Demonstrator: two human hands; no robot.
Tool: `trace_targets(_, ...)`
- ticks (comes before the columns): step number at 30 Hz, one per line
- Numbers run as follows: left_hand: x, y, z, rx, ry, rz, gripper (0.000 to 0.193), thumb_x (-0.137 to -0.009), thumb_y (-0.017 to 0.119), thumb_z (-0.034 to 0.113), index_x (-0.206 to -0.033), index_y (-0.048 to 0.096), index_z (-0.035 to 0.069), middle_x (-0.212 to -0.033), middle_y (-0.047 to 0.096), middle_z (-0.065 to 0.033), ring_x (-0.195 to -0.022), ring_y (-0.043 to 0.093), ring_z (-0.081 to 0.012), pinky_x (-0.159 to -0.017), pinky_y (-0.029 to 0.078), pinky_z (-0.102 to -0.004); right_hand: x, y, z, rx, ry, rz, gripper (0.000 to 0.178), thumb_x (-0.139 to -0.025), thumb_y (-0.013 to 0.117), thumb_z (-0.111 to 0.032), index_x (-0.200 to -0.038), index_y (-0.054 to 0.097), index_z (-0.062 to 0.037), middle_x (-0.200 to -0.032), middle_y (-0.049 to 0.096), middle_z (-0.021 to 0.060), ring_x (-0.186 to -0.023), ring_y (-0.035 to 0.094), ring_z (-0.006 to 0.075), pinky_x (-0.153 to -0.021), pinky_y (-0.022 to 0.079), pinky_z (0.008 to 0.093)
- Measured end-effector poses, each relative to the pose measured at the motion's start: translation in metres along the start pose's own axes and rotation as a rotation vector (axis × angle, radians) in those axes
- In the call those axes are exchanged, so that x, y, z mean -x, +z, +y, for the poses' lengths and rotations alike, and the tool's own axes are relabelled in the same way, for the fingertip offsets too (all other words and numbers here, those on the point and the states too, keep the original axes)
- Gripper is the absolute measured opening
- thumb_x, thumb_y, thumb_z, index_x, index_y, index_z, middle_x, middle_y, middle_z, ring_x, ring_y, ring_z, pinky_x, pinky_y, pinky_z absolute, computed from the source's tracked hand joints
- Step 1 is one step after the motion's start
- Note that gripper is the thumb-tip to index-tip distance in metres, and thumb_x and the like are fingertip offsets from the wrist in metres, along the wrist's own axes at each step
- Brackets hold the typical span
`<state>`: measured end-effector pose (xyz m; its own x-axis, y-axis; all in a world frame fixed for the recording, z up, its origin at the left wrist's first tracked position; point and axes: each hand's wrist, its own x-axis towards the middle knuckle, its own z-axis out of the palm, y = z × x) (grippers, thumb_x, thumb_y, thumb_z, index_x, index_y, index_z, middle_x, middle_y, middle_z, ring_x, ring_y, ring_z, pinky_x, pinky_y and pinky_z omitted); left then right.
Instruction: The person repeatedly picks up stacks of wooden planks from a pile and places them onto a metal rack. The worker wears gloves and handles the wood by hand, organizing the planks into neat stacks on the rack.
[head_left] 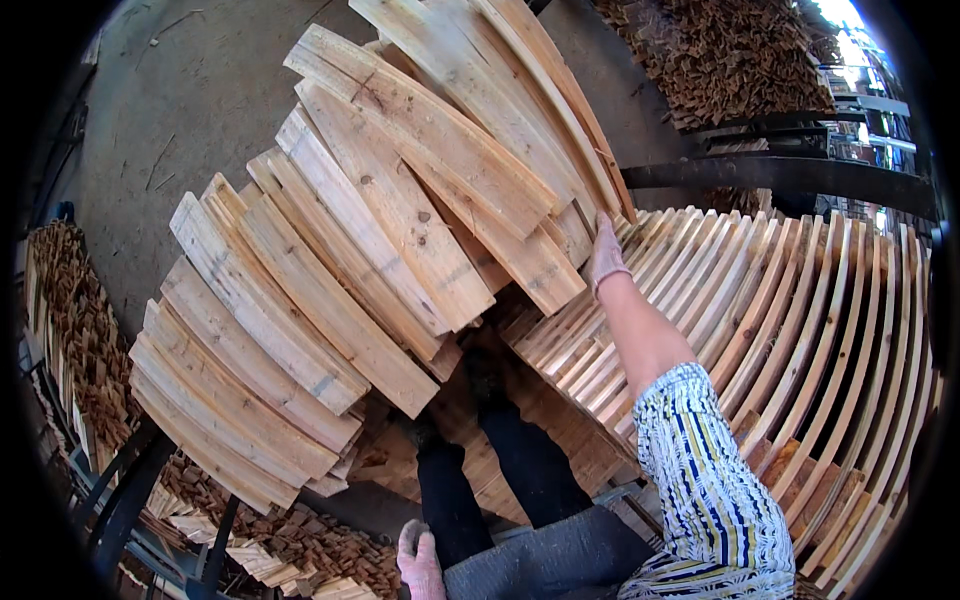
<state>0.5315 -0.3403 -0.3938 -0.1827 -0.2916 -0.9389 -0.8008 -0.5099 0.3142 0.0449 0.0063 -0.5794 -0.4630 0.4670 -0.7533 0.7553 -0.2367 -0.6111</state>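
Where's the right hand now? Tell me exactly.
In the head view, right of centre, the gloved right hand rests flat on the row of edge-stacked curved slats, beside the overhanging pile of planks.

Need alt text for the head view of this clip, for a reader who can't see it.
Seen from above, a person's right hand rests on a fanned stack of pale curved wooden boards. The left hand hangs low by dark trouser legs, holding nothing. More slats lie in rows on the right.
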Motion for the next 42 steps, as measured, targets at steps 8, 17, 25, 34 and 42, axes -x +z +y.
trace_targets(8, -0.060, 0.040, 0.088, -0.150, 0.176, -0.089, 0.049, -0.094, 0.067, 0.006, -0.140, 0.053, -0.004, -0.129, 0.063, -0.0126, -0.119, 0.059, -0.0219, -0.106, 0.045, -0.0345, 0.076, 0.036, 0.012, -0.130, -0.010, -0.039, 0.094, -0.095, 0.052, -0.067, -0.157, 0.029, -0.0003, -0.161, 0.034, 0.0200, -0.147, 0.034, 0.0289, -0.122, 0.024, 0.0381)
trace_targets(17, -0.254, 0.202, 0.376, -0.539, 0.455, 0.094, 0.108, -0.086, 0.081, 0.032, -0.161, 0.010, -0.001, -0.158, 0.038, -0.0221, -0.144, 0.040, -0.0337, -0.117, 0.037, -0.0406, 0.184, 0.124, 0.181, -0.369, 0.217, -0.298, 0.062, -0.103, 0.054, -0.044, -0.146, 0.045, -0.0003, -0.141, 0.057, 0.0089, -0.122, 0.057, 0.0240, -0.108, 0.043, 0.0390)
trace_targets(25, -0.287, 0.166, 0.398, -0.537, 0.399, -0.099, 0.126, -0.073, 0.093, 0.039, -0.158, 0.011, -0.007, -0.145, 0.051, -0.0233, -0.131, 0.053, -0.0295, -0.105, 0.046, -0.0364, 0.179, 0.117, 0.149, 0.471, -0.477, 0.321, 0.048, -0.093, 0.067, -0.041, -0.116, 0.060, 0.0004, -0.118, 0.059, 0.0263, -0.109, 0.059, 0.0410, -0.097, 0.048, 0.0462)
trace_targets(34, -0.283, 0.165, 0.386, -0.132, 0.441, -0.287, 0.109, -0.080, 0.089, 0.019, -0.158, 0.015, 0.002, -0.137, 0.056, -0.0182, -0.116, 0.059, -0.0260, -0.099, 0.050, -0.0366, 0.110, 0.204, 0.010, 0.702, -0.505, -0.085, 0.064, -0.101, 0.054, -0.047, -0.140, 0.046, 0.0026, -0.132, 0.060, 0.0250, -0.125, 0.056, 0.0361, -0.109, 0.042, 0.0421)
trace_targets(42, -0.255, 0.158, 0.389, -0.419, 0.535, -0.224, 0.097, -0.078, 0.090, 0.035, -0.152, 0.035, 0.004, -0.126, 0.062, -0.0168, -0.115, 0.058, -0.0219, -0.101, 0.048, -0.0376, 0.155, 0.206, -0.006, 0.580, -0.468, -0.350, 0.117, -0.075, 0.090, -0.026, -0.157, 0.013, 0.0062, -0.145, 0.048, 0.0254, -0.133, 0.051, 0.0299, -0.114, 0.039, 0.0345)
